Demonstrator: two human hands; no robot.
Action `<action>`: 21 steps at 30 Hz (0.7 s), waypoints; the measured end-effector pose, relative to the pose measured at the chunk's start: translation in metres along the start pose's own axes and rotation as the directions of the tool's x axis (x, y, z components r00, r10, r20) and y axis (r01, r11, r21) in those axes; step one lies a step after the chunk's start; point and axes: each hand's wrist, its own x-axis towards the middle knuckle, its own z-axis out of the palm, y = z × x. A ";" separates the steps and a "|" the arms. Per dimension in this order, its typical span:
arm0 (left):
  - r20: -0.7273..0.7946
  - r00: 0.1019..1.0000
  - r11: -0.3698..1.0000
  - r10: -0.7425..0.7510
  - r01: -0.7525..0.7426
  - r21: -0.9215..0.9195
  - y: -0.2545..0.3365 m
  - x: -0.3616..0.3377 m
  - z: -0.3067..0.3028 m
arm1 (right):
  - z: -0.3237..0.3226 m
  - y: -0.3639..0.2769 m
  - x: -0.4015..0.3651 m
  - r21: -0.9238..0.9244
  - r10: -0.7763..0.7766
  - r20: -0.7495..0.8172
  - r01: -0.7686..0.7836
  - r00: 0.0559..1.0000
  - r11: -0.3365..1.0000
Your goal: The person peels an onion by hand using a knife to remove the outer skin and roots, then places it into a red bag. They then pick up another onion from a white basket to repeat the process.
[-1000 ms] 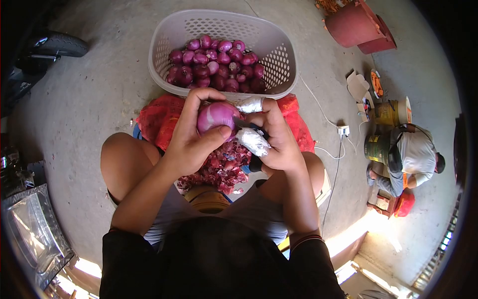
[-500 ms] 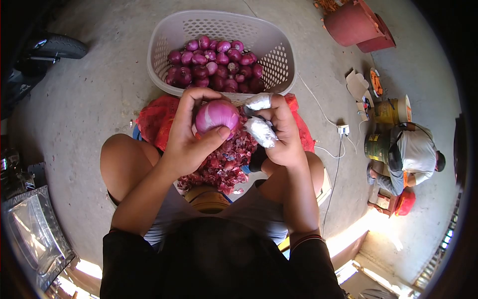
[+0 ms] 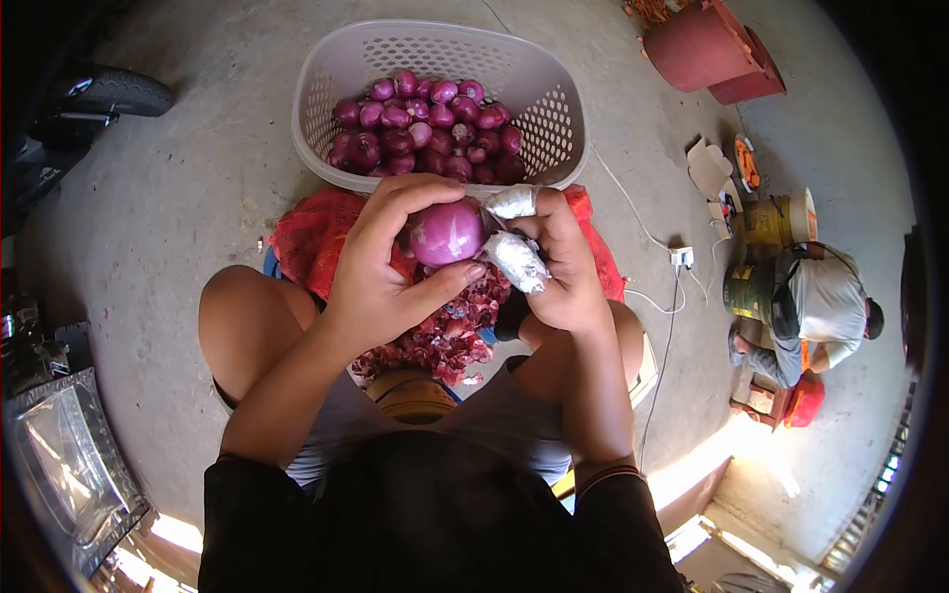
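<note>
A purple onion (image 3: 447, 234) is held by my left hand (image 3: 388, 257), thumb below and fingers over the top. Close against the onion's right side is my right hand (image 3: 565, 267), its thumb and a fingertip wrapped in silvery covering (image 3: 517, 261). Its fingers are closed round a small dark tool, mostly hidden, that reaches the onion. Beyond both hands stands a grey perforated basket (image 3: 318, 69) with several purple onions (image 3: 420, 133) inside. Under the hands lies a heap of red onion skins (image 3: 440, 341), with red mesh sacks (image 3: 314, 237) around it.
At the right a person (image 3: 825, 301) sits bent over beside buckets (image 3: 781, 219). A white power strip (image 3: 682, 258) with cables lies on the floor. Red tubs (image 3: 697, 47) stand at the upper right, and a wheel (image 3: 119, 91) is at the upper left.
The onion has turned and shifted slightly right, up against my right hand's wrapped fingers. My left hand has moved right with it.
</note>
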 end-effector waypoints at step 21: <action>-0.026 0.998 0.995 0.051 -0.049 0.090 0.002 0.004 -0.001 | -0.005 -0.007 -0.002 -0.071 0.048 0.052 -0.044 0.998 0.996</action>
